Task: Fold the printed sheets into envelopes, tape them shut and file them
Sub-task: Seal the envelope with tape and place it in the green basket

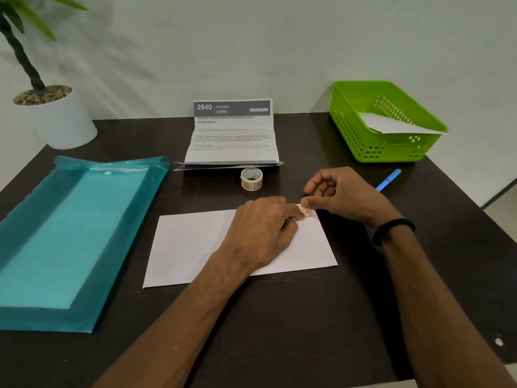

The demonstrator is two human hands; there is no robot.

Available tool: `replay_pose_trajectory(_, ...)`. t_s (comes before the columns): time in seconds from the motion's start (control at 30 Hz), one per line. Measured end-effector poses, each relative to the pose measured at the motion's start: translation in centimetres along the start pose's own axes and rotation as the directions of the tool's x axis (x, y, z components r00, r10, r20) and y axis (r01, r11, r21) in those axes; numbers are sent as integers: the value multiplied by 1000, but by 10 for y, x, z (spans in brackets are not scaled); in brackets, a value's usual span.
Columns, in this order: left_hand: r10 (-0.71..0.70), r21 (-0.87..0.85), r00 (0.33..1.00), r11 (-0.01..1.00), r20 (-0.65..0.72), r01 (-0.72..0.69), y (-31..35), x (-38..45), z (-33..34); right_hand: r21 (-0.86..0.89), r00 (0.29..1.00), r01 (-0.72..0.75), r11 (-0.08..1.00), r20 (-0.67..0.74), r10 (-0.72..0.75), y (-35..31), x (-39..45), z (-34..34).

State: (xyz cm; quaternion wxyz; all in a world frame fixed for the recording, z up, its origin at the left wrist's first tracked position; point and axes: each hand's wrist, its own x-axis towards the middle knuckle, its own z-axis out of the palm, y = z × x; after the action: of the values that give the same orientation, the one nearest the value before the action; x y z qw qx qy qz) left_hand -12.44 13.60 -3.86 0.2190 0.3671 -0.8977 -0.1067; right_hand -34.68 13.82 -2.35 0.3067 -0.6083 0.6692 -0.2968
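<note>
- Head view: the folded sheet (pixel 195 247) lies flat on the table (pixel 279 331) in front of me, blank side up. My left hand (pixel 260 233) rests curled on it, fingertips pinning a short strip of tape (pixel 305 210) at the sheet's far right corner, about one o'clock from that hand.
- My right hand (pixel 344 197) pinches the strip's other end between thumb and forefinger, the rest of the fingers loose.
- To do this well, I judge I should keep the left hand pressing so the fold cannot spring, pull the strip taut, then rub it down across the edge without wrinkles.
- The tape roll (pixel 251 179) stands at twelve o'clock; the green basket (pixel 372 152) waits at two o'clock and the teal folder (pixel 70 233) at nine for filing.
</note>
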Motion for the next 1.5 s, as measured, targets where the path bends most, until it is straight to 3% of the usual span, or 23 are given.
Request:
replay_pose_trajectory(0.33,-85,85,996,993,-36,87,3,0,2,7,1000,-11,1000,-1,11,-2,0,-1)
replay_pose_trajectory(0.73,-125,98,992,987,-21,127,2,1,3,25,982,-12,1000,187,8,-5,-10,-16)
replay_pose_trajectory(1.17,-129,55,991,990,-43,131,1,1,5,-104,994,-45,994,93,55,-20,-9,0)
replay_pose_trajectory(1.5,-123,25,992,992,-23,123,0,1,3,34,993,-25,999,118,21,-6,-9,-12)
